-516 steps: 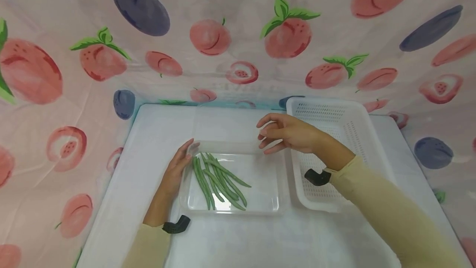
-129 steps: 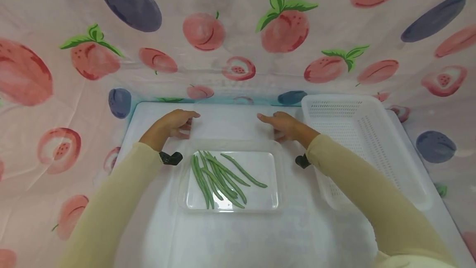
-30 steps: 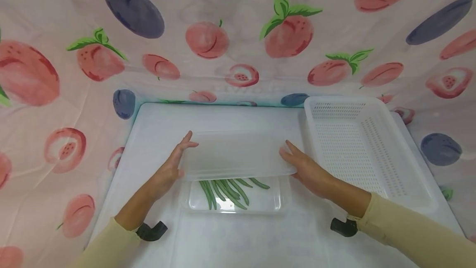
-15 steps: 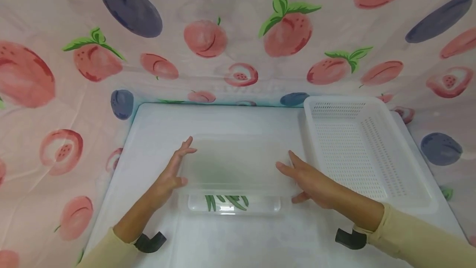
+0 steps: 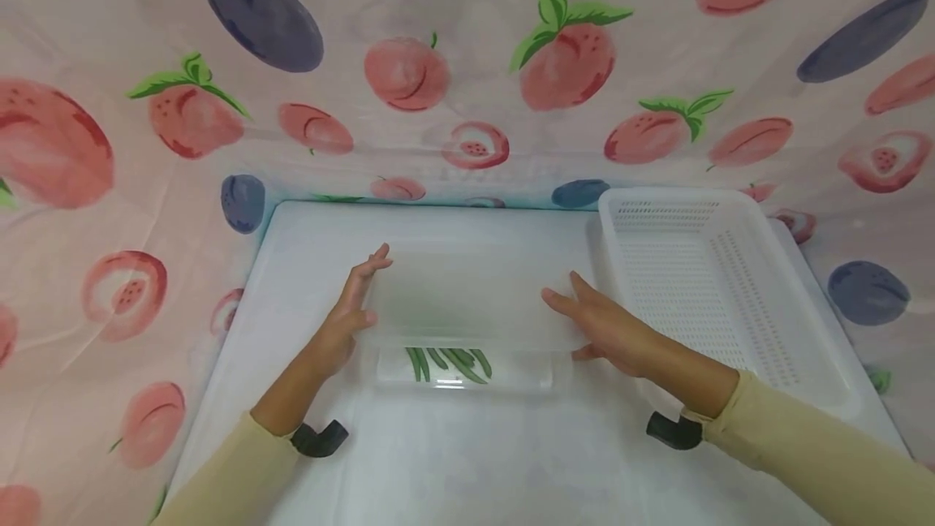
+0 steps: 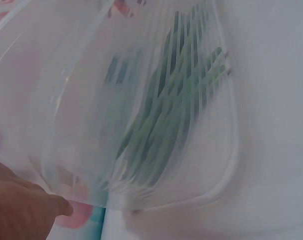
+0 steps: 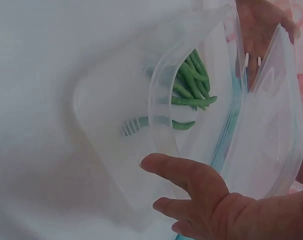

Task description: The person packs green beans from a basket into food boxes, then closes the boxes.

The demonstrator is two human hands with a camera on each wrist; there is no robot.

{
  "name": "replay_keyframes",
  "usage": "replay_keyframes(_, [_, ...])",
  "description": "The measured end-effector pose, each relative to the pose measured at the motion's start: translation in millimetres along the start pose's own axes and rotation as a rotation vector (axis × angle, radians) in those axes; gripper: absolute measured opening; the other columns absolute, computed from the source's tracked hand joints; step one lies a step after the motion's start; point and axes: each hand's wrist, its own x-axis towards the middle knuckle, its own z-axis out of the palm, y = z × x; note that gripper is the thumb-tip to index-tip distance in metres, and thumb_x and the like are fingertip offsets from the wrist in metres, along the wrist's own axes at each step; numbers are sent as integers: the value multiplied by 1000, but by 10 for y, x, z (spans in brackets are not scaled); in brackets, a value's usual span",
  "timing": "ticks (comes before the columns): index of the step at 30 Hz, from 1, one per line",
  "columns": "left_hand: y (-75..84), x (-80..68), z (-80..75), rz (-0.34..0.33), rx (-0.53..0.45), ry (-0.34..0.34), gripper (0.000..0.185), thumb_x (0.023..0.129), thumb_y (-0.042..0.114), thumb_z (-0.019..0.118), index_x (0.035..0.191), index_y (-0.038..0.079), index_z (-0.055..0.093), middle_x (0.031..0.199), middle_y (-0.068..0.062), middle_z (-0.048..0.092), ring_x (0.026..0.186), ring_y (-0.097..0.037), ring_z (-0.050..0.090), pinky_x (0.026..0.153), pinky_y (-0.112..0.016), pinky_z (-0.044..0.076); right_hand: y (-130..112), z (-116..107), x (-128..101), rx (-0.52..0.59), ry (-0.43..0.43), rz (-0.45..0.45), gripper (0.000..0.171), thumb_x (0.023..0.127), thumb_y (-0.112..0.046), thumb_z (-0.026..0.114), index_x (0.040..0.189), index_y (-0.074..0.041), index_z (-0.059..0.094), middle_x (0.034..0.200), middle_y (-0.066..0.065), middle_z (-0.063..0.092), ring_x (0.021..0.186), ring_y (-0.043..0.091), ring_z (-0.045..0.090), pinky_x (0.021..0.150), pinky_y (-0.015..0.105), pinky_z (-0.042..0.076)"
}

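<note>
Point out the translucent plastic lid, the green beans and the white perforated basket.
translucent plastic lid (image 5: 467, 299), head view, middle of its flat top.
green beans (image 5: 449, 362), head view, ends showing below the lid's near edge.
white perforated basket (image 5: 792, 266), head view, right rim.

light: bright, even | shadows: soft | wrist views: blurred; washed-out

Frosted lid (image 5: 467, 299) hides most of green beans (image 5: 449, 364) & tray (image 5: 467, 380); left-wrist view blurred.
</note>
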Motion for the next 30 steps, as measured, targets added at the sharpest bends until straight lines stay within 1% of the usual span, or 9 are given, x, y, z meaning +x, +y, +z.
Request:
replay_keyframes(2, [-20,58,-7,12,-15,0,64,90,13,46,152,15,35,172,-15,7,159,-33,-9,117,-72,-15,-21,-39,39,-9,0,-5,103,100,-64,48,162,-15,-19,171,15,-16,158,43,5,109,59,44])
replay_keyframes(6, [-51,130,-15,27,-28,-2,64,91,15,46,153,14,34,172,-15,6,159,-32,-9,116,-72,-15,-52,-101,110,-1,-1,-15,103,99,-66,48,162,-17,-19,171,13,-18,157,44,6,110,61,42])
replay_keyframes(10, [-69,161,-19,28,-15,1,64,91,16,46,153,13,33,172,-14,6,159,-33,-11,116,-72,-16,-71,-140,157,18,-6,-25,103,100,-65,48,162,-18,-19,171,12,-20,157,44,5,111,63,40])
replay_keyframes(14, [-72,163,-20,20,10,-8,64,90,14,47,152,12,33,173,-14,5,159,-34,-14,116,-73,-17,-59,-153,152,6,-10,-26,104,99,-67,48,161,-19,-20,171,10,-21,158,43,3,113,62,39])
replay_keyframes(18, [-54,134,-27,-3,37,-26,65,92,18,53,152,7,31,173,-13,4,158,-35,-18,115,-74,-19,-17,-125,112,-54,-10,-27,108,96,-72,46,161,-19,-21,171,10,-20,159,41,-1,117,63,33])
replay_keyframes(21, [-44,84,-42,-17,99,-60,71,93,27,60,153,5,29,174,-10,3,157,-35,-20,114,-76,-18,25,-78,84,-84,-12,-31,108,97,-72,46,161,-18,-23,171,11,-20,159,40,-5,119,64,27])
replay_keyframes(23, [-36,36,-53,-21,150,-85,73,94,32,63,153,6,30,174,-7,1,157,-35,-21,113,-78,-17,48,-37,66,-86,-15,-31,108,98,-70,45,160,-17,-25,170,12,-22,158,40,-8,121,65,24])
replay_keyframes(26, [-37,-23,-70,-8,222,-115,72,95,35,64,154,11,30,174,-6,-1,157,-35,-21,113,-79,-15,92,8,59,-84,-13,-36,108,99,-68,46,159,-17,-27,170,12,-24,158,39,-10,122,65,20])
replay_keyframes(30, [-67,-61,-96,5,270,-132,71,96,30,65,155,15,30,174,-6,-3,157,-36,-22,114,-79,-14,124,48,61,-127,7,-46,108,98,-70,45,159,-17,-27,170,11,-24,158,38,-13,123,67,10])
